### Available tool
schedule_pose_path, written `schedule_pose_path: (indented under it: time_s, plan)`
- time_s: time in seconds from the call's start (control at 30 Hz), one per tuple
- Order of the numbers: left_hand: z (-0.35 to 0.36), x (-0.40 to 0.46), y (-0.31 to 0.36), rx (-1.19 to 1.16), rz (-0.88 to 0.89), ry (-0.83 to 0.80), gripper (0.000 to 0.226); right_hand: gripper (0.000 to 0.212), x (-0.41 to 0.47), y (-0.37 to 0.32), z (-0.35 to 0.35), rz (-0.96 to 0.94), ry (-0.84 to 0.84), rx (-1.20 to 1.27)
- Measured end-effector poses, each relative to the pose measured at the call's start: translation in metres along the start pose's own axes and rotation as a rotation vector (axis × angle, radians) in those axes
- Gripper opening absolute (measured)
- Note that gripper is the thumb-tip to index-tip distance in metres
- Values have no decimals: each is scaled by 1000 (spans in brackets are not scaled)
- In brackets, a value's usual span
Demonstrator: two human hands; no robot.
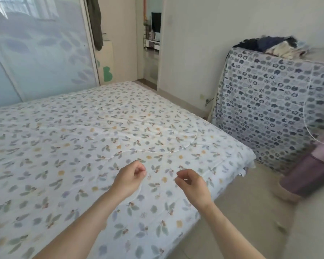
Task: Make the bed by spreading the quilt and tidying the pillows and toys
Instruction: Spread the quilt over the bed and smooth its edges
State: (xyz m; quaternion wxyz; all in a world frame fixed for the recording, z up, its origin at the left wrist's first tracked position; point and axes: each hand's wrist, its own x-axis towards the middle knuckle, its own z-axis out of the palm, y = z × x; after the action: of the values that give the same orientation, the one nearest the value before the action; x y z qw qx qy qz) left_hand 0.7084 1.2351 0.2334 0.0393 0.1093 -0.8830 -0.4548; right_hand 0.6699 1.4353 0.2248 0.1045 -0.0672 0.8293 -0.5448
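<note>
The white quilt (105, 139) with a leaf and berry print lies spread flat over the whole bed, and its near right corner hangs over the mattress edge. My left hand (129, 177) hovers above the quilt's near part with its fingers curled in against the thumb, holding nothing. My right hand (193, 185) hovers beside it, close to the bed's right edge. Its fingers are loosely bent and it too holds nothing. No pillows or toys are in view.
A tall piece of furniture under a cat-print cloth (269, 109) stands to the right of the bed, with a pile of clothes (269, 44) on top. Purple fabric (310, 165) lies at the far right. A sliding wardrobe door (36, 53) runs behind the bed, and a doorway (151, 43) opens at the back.
</note>
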Motion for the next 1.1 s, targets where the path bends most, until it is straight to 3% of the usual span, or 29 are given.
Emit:
schedule_pose_path:
  time_s: [0.37, 0.57, 0.9, 1.1]
  plan:
    - [173, 226, 135, 14, 220, -332, 25, 9, 158, 50, -189, 108, 336, -80]
    - [258, 309, 193, 55, 271, -422, 11, 10, 225, 91, -265, 166, 410, -48]
    - [414, 440, 290, 39, 235, -294, 9, 10, 378, 166, -434, 81, 254, -63]
    - [479, 503, 351, 5, 174, -233, 11, 10, 462, 173, -536, 16, 129, -139]
